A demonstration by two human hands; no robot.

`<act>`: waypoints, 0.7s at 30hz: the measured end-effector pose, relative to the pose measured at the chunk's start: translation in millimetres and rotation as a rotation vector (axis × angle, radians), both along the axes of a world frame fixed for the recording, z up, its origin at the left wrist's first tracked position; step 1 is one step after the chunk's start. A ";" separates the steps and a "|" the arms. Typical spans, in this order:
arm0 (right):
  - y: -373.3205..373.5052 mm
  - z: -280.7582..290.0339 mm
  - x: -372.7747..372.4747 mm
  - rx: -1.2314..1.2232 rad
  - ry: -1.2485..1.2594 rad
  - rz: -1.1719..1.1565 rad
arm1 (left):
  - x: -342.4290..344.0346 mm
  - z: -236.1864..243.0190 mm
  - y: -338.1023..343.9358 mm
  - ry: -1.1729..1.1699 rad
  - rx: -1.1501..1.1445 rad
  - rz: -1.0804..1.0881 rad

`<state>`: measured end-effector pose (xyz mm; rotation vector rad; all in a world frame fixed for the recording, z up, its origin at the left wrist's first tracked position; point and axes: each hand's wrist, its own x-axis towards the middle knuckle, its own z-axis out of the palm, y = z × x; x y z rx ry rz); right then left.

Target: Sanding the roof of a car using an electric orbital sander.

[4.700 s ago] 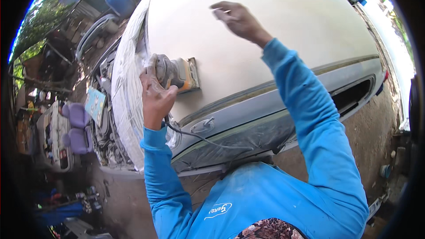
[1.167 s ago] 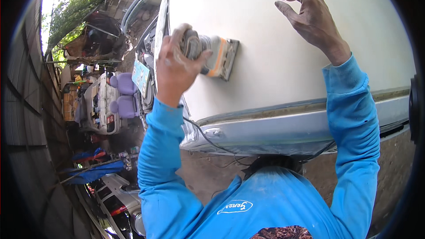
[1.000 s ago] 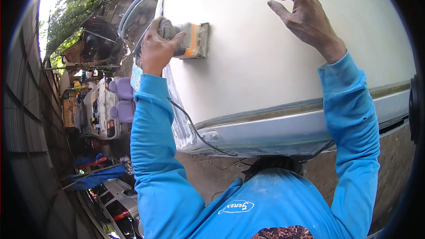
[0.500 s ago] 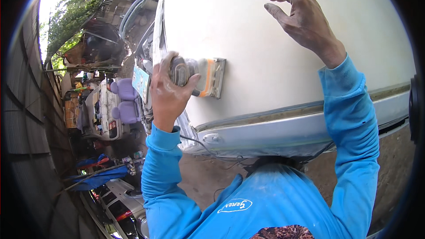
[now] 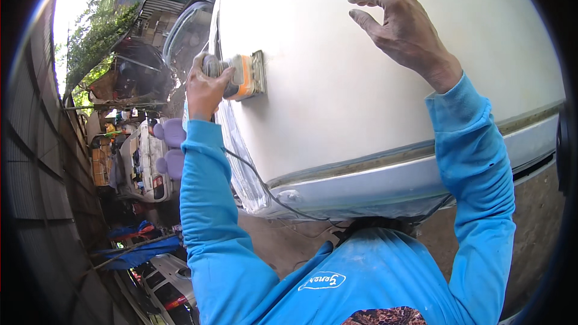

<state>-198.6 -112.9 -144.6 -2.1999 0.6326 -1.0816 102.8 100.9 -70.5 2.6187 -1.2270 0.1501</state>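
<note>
Sanding was under way: the left hand [image 5: 205, 87] gripped the orange sander [image 5: 241, 77] flat against the white car panel [image 5: 337, 96], near its left edge. The right hand [image 5: 404, 33], fingers loosely spread, braced on the panel farther right. Next passes likely need steady, even pressure.

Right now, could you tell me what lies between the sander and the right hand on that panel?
In the head view, only bare cream panel lies between the sander, held by the left hand, and the right hand.

- sander [image 5: 241, 77] in the left hand [image 5: 203, 87] was orange and grey
- panel [image 5: 337, 84] under it was cream-white
- sleeves [image 5: 205, 204] below the grip were bright blue
</note>
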 end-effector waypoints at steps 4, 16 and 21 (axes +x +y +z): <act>0.7 2.1 -0.3 -0.003 -0.027 0.025 | -26.8 -4.9 41.0 0.026 -0.084 0.002; -1.4 -4.7 -1.2 -0.061 0.013 -0.001 | -53.3 2.4 -42.4 -0.042 -0.063 -0.238; -2.0 -6.9 0.6 -0.076 -0.009 -0.023 | -9.8 2.6 -46.5 -0.019 -0.011 -0.068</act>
